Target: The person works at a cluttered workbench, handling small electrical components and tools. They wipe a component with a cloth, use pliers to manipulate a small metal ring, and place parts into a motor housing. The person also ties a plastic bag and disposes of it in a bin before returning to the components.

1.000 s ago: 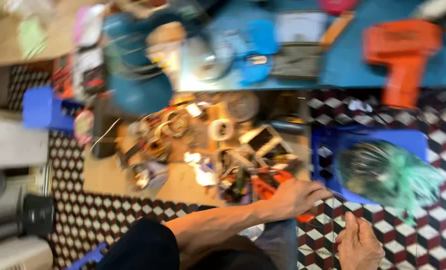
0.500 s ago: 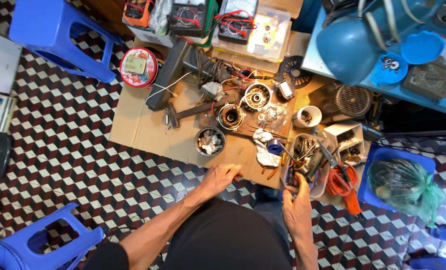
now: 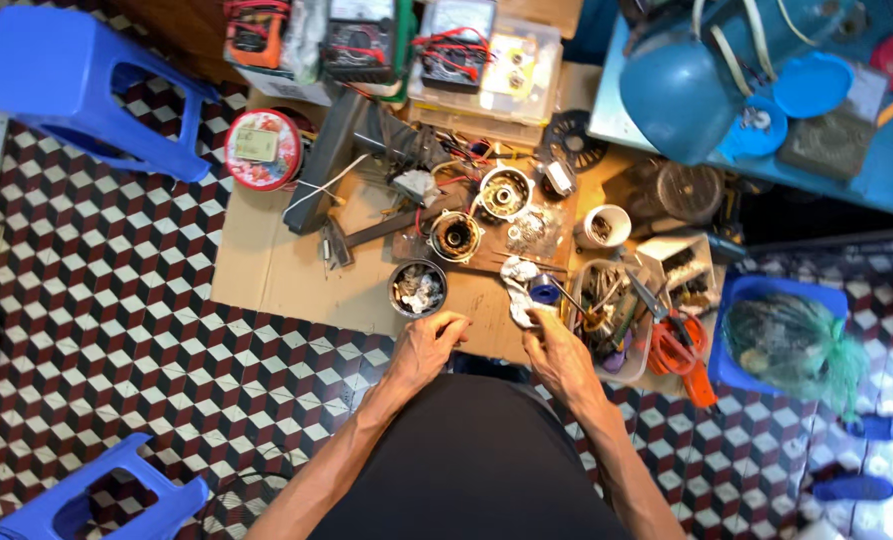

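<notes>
My left hand [image 3: 428, 345] curls loosely, holding nothing I can make out, below the small round tin [image 3: 417, 287] of metal bits at 12 o'clock. My right hand [image 3: 556, 350] grips a white rag [image 3: 519, 297]; at its 2 o'clock, a clear tub [image 3: 606, 325] holds tools.

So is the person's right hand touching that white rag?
Touching: the head view shows the right hand with its fingers closed on the white rag.

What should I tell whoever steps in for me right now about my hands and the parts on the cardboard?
Left hand: loosely curled at the near edge of the cardboard sheet, just below the small round tin of bits; any grip is unclear.
Right hand: fingers on the white rag, beside the clear tub of hand tools.
Two round motor parts lie apart, further back on the cardboard.
Orange-handled scissors lie right of the tub.
Done or left: cannot tell.
</notes>
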A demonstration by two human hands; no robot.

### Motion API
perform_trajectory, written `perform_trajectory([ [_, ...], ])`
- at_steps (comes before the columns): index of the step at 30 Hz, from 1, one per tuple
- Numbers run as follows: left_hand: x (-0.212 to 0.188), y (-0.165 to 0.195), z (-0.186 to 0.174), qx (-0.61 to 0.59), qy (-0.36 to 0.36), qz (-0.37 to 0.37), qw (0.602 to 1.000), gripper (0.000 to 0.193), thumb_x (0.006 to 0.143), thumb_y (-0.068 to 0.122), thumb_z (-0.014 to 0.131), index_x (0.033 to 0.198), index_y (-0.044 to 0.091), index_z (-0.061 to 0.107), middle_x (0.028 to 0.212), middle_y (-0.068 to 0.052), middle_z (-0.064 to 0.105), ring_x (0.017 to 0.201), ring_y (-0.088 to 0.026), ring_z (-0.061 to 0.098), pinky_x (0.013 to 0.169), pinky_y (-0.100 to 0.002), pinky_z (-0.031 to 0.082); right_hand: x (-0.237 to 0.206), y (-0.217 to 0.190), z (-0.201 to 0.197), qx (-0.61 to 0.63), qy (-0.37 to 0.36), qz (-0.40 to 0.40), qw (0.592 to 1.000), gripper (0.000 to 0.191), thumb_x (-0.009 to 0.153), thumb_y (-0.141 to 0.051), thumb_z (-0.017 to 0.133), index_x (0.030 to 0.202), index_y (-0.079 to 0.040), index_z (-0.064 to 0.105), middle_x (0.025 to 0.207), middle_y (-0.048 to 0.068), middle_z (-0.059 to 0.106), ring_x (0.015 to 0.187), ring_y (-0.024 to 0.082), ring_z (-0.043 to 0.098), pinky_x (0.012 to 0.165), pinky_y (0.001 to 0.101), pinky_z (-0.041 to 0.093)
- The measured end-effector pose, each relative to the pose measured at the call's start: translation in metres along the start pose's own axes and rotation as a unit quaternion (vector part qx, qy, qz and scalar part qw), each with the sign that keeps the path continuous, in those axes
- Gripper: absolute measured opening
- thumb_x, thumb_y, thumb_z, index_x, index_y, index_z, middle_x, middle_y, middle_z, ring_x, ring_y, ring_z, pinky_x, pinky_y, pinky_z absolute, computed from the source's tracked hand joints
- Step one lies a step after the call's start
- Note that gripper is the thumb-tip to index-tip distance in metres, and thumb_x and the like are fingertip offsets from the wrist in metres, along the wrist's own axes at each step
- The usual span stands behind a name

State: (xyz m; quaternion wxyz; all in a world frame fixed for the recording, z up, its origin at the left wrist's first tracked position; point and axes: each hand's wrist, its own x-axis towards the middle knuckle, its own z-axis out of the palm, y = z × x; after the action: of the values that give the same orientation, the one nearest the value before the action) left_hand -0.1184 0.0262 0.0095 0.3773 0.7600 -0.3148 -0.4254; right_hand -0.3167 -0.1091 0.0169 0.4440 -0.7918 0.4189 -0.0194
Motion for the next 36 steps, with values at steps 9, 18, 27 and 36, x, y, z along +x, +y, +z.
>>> perform_trajectory([
  [9, 0.028, 0.008, -0.022, 0.066, -0.052, 0.063, 0.994, 0.026, 0.097, 0.027, 0.06, 0.108, 0.009, 0.075, 0.09, -0.012, 0.079, 0.082, -0.026, 0.078, 0.072, -0.036, 0.059, 0.01, -0.018, 0.002, -0.031, 0.012, 0.04, 0.999, 0.036, 0.096, -0.023, 0.056, 0.129, -0.009, 0.06, 0.111, 0.018, 0.072, 0.098, 0.035, 0.071, 0.086, 0.0434, 0.055],
  [18, 0.107, 0.007, -0.058, 0.114, -0.021, 0.132, 0.984, 0.023, 0.097, 0.025, 0.06, 0.108, 0.011, 0.075, 0.086, -0.018, 0.073, 0.075, -0.032, 0.076, 0.063, -0.041, 0.056, -0.01, -0.013, 0.041, 0.028, 0.073, 0.129, 0.989, 0.039, 0.096, -0.024, 0.059, 0.13, -0.006, 0.062, 0.119, 0.02, 0.072, 0.106, 0.033, 0.071, 0.09, 0.0412, 0.054],
  [27, 0.141, -0.001, -0.073, 0.173, 0.038, 0.067, 0.982, 0.023, 0.096, 0.028, 0.06, 0.107, 0.016, 0.077, 0.079, -0.016, 0.073, 0.07, -0.033, 0.073, 0.063, -0.043, 0.054, 0.008, -0.018, 0.047, 0.06, 0.077, 0.192, 0.976, 0.036, 0.096, -0.024, 0.058, 0.127, -0.008, 0.065, 0.114, 0.018, 0.074, 0.099, 0.031, 0.074, 0.087, 0.0395, 0.056],
  [36, 0.181, 0.007, -0.04, 0.118, 0.055, 0.021, 0.991, 0.023, 0.095, 0.029, 0.063, 0.107, 0.015, 0.075, 0.084, -0.013, 0.076, 0.069, -0.03, 0.075, 0.063, -0.041, 0.056, 0.077, -0.031, 0.014, 0.071, 0.084, 0.12, 0.987, 0.032, 0.099, -0.022, 0.057, 0.123, -0.005, 0.066, 0.109, 0.019, 0.075, 0.094, 0.033, 0.075, 0.082, 0.039, 0.057],
])
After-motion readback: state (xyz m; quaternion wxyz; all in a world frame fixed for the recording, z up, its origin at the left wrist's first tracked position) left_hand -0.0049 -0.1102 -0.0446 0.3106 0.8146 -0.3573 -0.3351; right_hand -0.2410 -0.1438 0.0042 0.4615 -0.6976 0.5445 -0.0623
